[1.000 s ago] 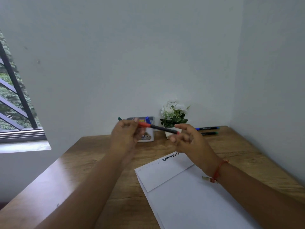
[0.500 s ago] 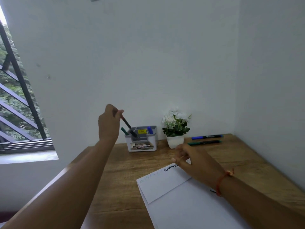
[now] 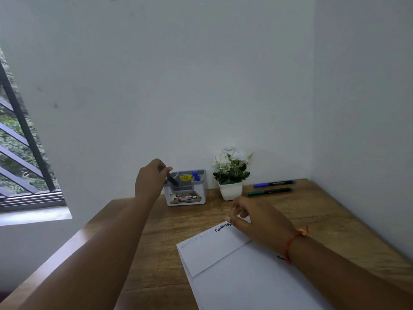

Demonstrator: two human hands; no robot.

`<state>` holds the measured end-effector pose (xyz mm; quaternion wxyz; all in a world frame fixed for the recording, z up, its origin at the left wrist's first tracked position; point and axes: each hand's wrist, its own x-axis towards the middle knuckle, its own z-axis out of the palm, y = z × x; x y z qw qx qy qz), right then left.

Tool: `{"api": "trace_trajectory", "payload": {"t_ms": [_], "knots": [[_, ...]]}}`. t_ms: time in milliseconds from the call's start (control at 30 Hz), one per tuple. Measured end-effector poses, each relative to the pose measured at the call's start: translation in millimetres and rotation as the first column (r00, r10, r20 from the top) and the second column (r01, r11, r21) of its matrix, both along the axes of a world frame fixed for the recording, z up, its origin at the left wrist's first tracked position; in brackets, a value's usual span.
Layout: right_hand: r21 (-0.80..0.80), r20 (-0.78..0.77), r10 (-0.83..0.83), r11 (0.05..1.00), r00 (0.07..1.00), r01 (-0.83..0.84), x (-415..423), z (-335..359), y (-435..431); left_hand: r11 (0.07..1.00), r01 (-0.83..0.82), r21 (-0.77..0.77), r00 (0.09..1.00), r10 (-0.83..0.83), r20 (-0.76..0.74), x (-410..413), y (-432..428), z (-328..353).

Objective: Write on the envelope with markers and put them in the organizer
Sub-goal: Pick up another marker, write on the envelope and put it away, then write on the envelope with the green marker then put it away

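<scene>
My left grip (image 3: 154, 179) is stretched out to the grey organizer (image 3: 186, 191) at the back of the tabletop (image 3: 156, 231). Thumb and fingertips pinch the top end of a dark marker (image 3: 173, 180). The marker is tilted, and its lower end is already down inside the organizer's left compartment. A blue-capped marker (image 3: 196, 175) stands in a compartment further right.

My right grip (image 3: 257, 222) holds nothing. Its fingers are loosely bent over the far right corner of the white envelope (image 3: 234, 276), and I cannot tell whether they touch the paper. The envelope lies flat near me with its flap open. A black scribble (image 3: 222, 227) sits on the flap just beside my fingertips, with fainter writing along the flap's edge to the left. A red thread band (image 3: 295, 240) is around my right wrist.

A small white pot of white flowers (image 3: 231, 173) stands just right of the organizer. Past it, near the corner walls, a blue marker (image 3: 274, 183) and a green marker (image 3: 270, 191) lie side by side on the wood. A barred window (image 3: 20, 153) is at my left.
</scene>
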<state>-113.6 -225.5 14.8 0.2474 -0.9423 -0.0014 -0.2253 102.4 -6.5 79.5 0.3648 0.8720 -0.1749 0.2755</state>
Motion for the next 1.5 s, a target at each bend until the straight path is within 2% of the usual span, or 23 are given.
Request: {"api": "trace_trajectory", "payload": {"t_ms": [167, 267, 367, 500, 600, 700, 800, 900, 1067, 1200, 1367, 1500], "knots": [[-0.007, -0.007, -0.001, 1.0, 1.0, 0.001, 0.7, -1.0, -2.2, 1.0, 0.0, 0.022, 0.999, -0.001, 0.037, -6.7, 7.3, -3.5], [-0.023, -0.008, -0.012, 1.0, 1.0, 0.012, 0.5, -0.1, -3.0, 1.0, 0.001, 0.02, 0.987, -0.004, 0.163, -33.2, 7.1, -1.9], [-0.052, 0.02, -0.041, 0.998, 0.999, 0.042, -0.1, 0.5, -6.0, 0.995, 0.102, 0.02, 0.962, -0.104, 0.251, -77.7, 4.3, -5.2], [-0.053, 0.047, -0.115, 0.992, 0.992, 0.118, -0.7, 7.8, -9.4, 0.947, 0.288, 0.142, 0.948, -0.303, 0.101, -120.5, 4.7, -22.7], [0.076, 0.045, -0.212, 0.975, 0.976, 0.208, -2.8, 14.6, -15.7, 0.923, 0.313, 0.224, 0.947, -0.322, 0.006, -126.3, 8.7, -44.2], [0.132, -0.063, -0.313, 0.939, 0.948, 0.318, -1.3, 20.0, -32.3, 0.875, 0.336, 0.349, 0.937, -0.347, -0.034, -120.0, 12.2, -55.1], [-0.079, -0.232, -0.397, 0.917, 0.888, 0.39, 8.7, 20.4, -51.8, 0.844, 0.358, 0.399, 0.925, -0.379, -0.029, -113.6, 12.3, -56.9], [-0.24, -0.3, -0.423, 0.901, 0.855, 0.361, 20.6, 17.1, -67.0, 0.818, 0.358, 0.451, 0.918, -0.397, -0.007, -107.7, 10.2, -60.0], [-0.297, -0.338, -0.427, 0.894, 0.839, 0.335, 36.1, 14.4, -83.3, 0.802, 0.369, 0.469, 0.912, -0.409, -0.019, -98.8, 7.5, -64.2], [-0.388, -0.298, -0.459, 0.859, 0.837, 0.333, 41.8, 11.1, -88.0, 0.795, 0.381, 0.472, 0.909, -0.415, -0.035, -97.0, 7.2, -65.5], [-0.563, -0.196, -0.499, 0.762, 0.844, 0.319, 39.0, 17.1, -86.9, 0.814, 0.364, 0.452, 0.912, -0.41, 0.003, -98.1, 7.1, -64.5], [-0.555, -0.176, -0.489, 0.766, 0.854, 0.325, 32.6, 20.8, -78.8, 0.831, 0.342, 0.44, 0.921, -0.39, 0.02, -101.5, 7.3, -62.8]]}}
